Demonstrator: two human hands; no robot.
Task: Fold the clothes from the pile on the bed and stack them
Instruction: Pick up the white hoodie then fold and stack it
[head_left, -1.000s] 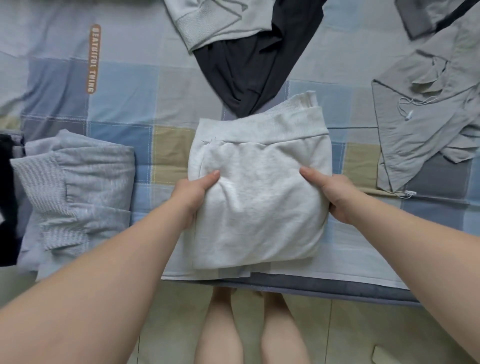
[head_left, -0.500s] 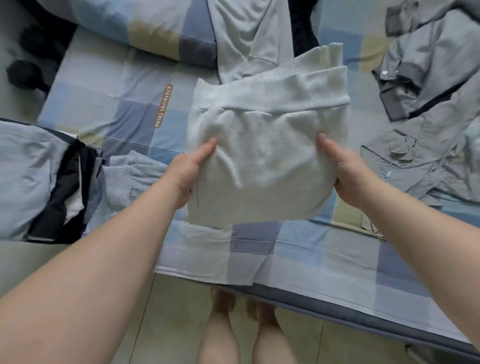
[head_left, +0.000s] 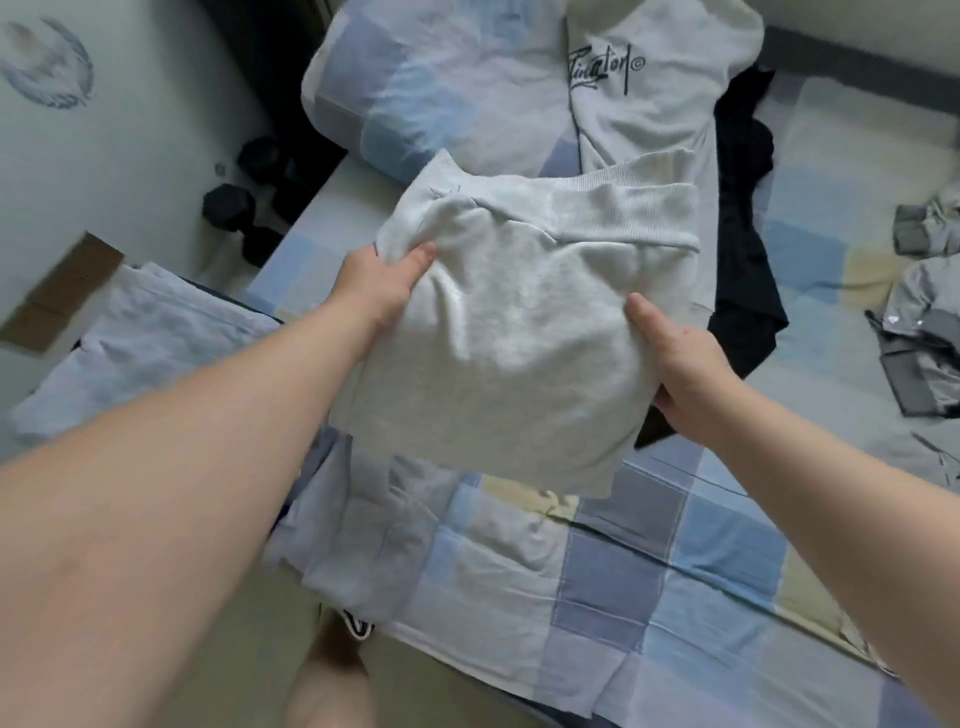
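Note:
A folded light grey sweatshirt (head_left: 509, 343) hangs in the air above the bed (head_left: 649, 587), its ribbed hem on the far side. My left hand (head_left: 382, 288) grips its left edge with the thumb on top. My right hand (head_left: 675, 364) grips the right edge the same way. Under the sweatshirt's near left corner lies a folded pale blue-grey garment (head_left: 358, 525) at the bed's edge. A light grey garment with dark script lettering (head_left: 654, 88) lies spread at the far side, beside a black garment (head_left: 743, 249).
Crumpled grey clothes (head_left: 919, 322) lie at the right of the bed. A checked pillow (head_left: 431, 88) sits at the head. Pale blue folded fabric (head_left: 135, 343) lies at the left. Black dumbbells (head_left: 244, 208) stand on the floor by the wall.
Both hands have lifted the folded sweatshirt off the bed's near edge and carried it up and to the left. The view has swung left toward the pillow.

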